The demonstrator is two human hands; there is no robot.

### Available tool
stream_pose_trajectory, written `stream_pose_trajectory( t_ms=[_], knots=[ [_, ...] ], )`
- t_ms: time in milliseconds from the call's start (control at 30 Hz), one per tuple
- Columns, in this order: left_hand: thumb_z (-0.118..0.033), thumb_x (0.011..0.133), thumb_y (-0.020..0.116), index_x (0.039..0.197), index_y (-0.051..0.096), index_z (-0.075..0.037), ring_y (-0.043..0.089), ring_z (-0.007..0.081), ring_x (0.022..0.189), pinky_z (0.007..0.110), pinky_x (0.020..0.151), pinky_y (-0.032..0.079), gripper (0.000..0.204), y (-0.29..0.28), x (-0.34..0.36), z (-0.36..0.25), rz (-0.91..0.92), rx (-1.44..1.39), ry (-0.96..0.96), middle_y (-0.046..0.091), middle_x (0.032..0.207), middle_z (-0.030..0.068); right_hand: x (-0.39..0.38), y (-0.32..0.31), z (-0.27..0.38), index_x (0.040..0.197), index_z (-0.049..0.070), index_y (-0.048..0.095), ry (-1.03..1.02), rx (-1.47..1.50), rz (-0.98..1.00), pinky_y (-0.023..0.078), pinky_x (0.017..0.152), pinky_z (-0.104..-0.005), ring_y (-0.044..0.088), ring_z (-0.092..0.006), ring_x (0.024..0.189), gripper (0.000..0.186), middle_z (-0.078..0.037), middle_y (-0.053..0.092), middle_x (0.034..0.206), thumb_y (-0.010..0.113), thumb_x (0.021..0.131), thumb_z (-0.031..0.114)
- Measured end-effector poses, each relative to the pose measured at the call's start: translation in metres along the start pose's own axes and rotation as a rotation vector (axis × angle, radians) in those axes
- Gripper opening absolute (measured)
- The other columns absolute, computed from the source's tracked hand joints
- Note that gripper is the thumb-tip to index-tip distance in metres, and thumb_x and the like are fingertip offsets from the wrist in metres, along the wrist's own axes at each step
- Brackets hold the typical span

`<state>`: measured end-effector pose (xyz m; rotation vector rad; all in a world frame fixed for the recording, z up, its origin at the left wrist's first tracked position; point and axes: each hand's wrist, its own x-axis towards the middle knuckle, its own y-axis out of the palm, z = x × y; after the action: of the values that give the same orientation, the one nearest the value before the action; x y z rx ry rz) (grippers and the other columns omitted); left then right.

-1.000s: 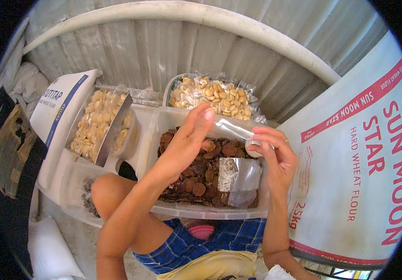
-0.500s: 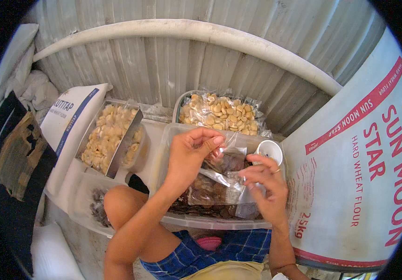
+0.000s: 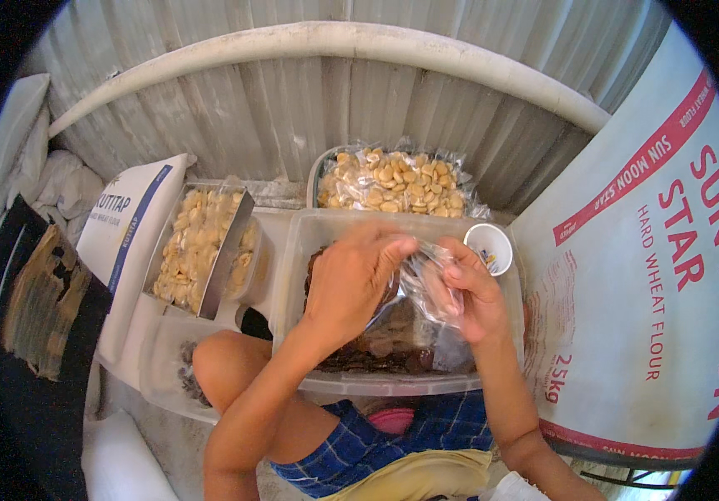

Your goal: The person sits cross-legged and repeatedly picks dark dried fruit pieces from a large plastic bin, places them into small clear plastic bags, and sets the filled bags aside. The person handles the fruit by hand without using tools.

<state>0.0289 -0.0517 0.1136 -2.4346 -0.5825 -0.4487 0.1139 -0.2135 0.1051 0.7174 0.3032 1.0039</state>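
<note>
A clear plastic bag (image 3: pixel 428 284) is stretched between my two hands above a translucent plastic tub (image 3: pixel 293 250). My left hand (image 3: pixel 355 280) is closed, thumb and fingers pinching the bag's upper edge; motion blurs its knuckles. Opposite it, my right hand (image 3: pixel 478 292) has its fingers closed round the bag's other side. Beneath them, dark brown pieces (image 3: pixel 401 334), partly under clear plastic, fill the tub; my left hand hides some of them. Close to my right hand, a white cup (image 3: pixel 500 247) with small coloured bits inside stands at the tub's far right corner.
Behind the tub sits a container of bagged pale round biscuits (image 3: pixel 393 185). More pale biscuits (image 3: pixel 192 250) fill a box at left, beside a white flour sack (image 3: pixel 117 225). A tall flour sack (image 3: pixel 618 292) stands at right. A pipe (image 3: pixel 334 40) crosses the corrugated wall.
My right hand has moved up to the bag and closed on it. The bag has been lifted and gathered between both hands. The view has shifted slightly.
</note>
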Motion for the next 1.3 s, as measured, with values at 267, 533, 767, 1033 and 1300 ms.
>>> stream_pose_trajectory(
  t_ms=[267, 533, 767, 1033, 1300],
  knots=[
    [-0.048, 0.104, 0.04, 0.067, 0.06, -0.004, 0.052, 0.0152, 0.09, 0.031, 0.086, 0.04, 0.061, -0.033, 0.02, 0.002, 0.275, -0.447, -0.287, 0.054, 0.095, 0.0058, 0.018, -0.006, 0.008, 0.084, 0.012, 0.055, -0.024, -0.344, 0.015, 0.027, 0.045, -0.0175, 0.041, -0.0012, 0.052, 0.018, 0.006, 0.052, 0.065, 0.069, 0.092, 0.019],
    [-0.038, 0.097, 0.055, 0.077, 0.071, -0.003, 0.062, 0.0316, 0.073, 0.039, 0.067, 0.048, 0.044, -0.066, 0.042, 0.045, 0.102, 0.597, -0.134, 0.065, 0.079, 0.0178, 0.035, -0.052, -0.041, 0.106, 0.002, 0.058, -0.166, -1.48, -0.077, 0.052, 0.068, -0.0384, 0.06, -0.0221, 0.086, 0.031, -0.013, 0.061, 0.105, 0.068, 0.09, 0.027],
    [-0.019, 0.089, 0.063, 0.094, 0.073, -0.001, 0.067, 0.0376, 0.09, 0.044, 0.083, 0.051, 0.022, -0.067, 0.039, 0.055, 0.213, 0.497, -0.165, 0.07, 0.102, 0.0178, 0.017, -0.066, -0.124, 0.118, 0.001, 0.05, 0.093, -2.022, 0.249, 0.055, 0.082, -0.048, 0.055, -0.0442, 0.11, 0.054, -0.024, 0.055, 0.115, 0.067, 0.086, 0.041],
    [-0.02, 0.088, 0.064, 0.094, 0.074, -0.002, 0.067, 0.037, 0.088, 0.043, 0.08, 0.052, 0.022, -0.06, 0.035, 0.06, 0.28, 0.484, -0.115, 0.07, 0.1, 0.0163, 0.024, -0.063, -0.127, 0.114, 0.003, 0.049, 0.087, -1.978, 0.193, 0.058, 0.073, -0.0489, 0.056, -0.0451, 0.107, 0.038, -0.024, 0.054, 0.11, 0.067, 0.085, 0.02],
    [-0.021, 0.088, 0.065, 0.099, 0.073, -0.002, 0.067, 0.0347, 0.081, 0.042, 0.074, 0.052, 0.023, -0.058, 0.034, 0.058, 0.332, 0.501, -0.158, 0.07, 0.092, 0.0182, 0.029, -0.095, -0.115, 0.119, 0.006, 0.053, 0.119, -1.497, 0.083, 0.058, 0.079, -0.0438, 0.057, -0.0336, 0.111, 0.034, -0.016, 0.054, 0.123, 0.059, 0.086, 0.005]
  ],
)
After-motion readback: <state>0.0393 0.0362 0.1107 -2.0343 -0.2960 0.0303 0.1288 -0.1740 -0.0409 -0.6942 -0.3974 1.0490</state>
